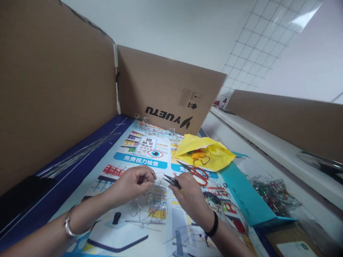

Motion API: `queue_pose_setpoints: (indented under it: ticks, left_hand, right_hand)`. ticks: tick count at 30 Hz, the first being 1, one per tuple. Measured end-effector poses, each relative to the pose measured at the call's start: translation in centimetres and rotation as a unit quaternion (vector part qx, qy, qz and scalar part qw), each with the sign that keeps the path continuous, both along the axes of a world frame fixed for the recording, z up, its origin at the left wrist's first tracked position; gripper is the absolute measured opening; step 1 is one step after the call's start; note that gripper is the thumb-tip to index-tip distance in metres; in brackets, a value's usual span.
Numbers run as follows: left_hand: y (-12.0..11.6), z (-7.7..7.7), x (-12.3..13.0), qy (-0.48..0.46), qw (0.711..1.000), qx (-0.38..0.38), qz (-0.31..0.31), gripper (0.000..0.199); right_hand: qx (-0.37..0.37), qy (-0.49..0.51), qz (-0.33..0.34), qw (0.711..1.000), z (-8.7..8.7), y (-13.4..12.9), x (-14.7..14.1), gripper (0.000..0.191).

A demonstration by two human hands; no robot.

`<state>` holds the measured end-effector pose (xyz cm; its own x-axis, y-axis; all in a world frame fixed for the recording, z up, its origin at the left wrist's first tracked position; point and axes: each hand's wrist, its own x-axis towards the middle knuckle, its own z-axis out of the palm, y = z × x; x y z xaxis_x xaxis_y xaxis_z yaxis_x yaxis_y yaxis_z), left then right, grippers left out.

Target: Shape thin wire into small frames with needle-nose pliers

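Note:
My left hand [138, 182] is closed, its thumb and fingers pinching a thin bent wire [169, 196] with curved loops. My right hand [189, 192] is wrapped around a pair of pliers [169, 177]. The dark pliers' tips point left, close to the wire; whether they grip it I cannot tell. Below my hands, more thin wire loops [140, 210] show over the printed sheet, and where the held wire ends among them is unclear. Scissors with orange-red handles [202, 175] lie just beyond my right hand, blades toward the upper left.
A yellow bag [219, 157] gapes behind the scissors with orange things inside. Straight wires [80, 153] lie at left, tangled wire pieces [276, 194] at right. A round tin [234, 217] sits by my right wrist. Cardboard walls [166, 85] stand behind and left.

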<state>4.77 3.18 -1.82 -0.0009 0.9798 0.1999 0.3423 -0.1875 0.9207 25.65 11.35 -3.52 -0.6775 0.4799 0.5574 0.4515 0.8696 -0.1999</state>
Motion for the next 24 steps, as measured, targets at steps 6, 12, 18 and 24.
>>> queue_pose_setpoints:
  ticks: [6,12,18,24]
  left_hand:
    - [-0.2,-0.5,0.7,0.003,0.999,-0.024,-0.035,0.008]
    - [-0.1,-1.1,0.7,0.062,0.998,-0.018,-0.028,0.012]
    - [0.4,-2.0,0.5,0.095,0.995,-0.016,-0.006,0.012]
    - [0.3,-2.0,0.5,0.107,0.993,-0.040,-0.007,0.009]
  right_hand:
    - [-0.057,0.003,0.014,0.998,-1.2,-0.5,-0.7,0.007]
    - [-0.028,0.017,-0.026,0.999,-1.9,0.9,0.0,0.009]
    - [0.066,0.020,0.036,0.997,-0.8,0.7,0.5,0.010]
    - [0.140,-0.035,0.056,0.988,-0.3,-0.2,0.2,0.014]
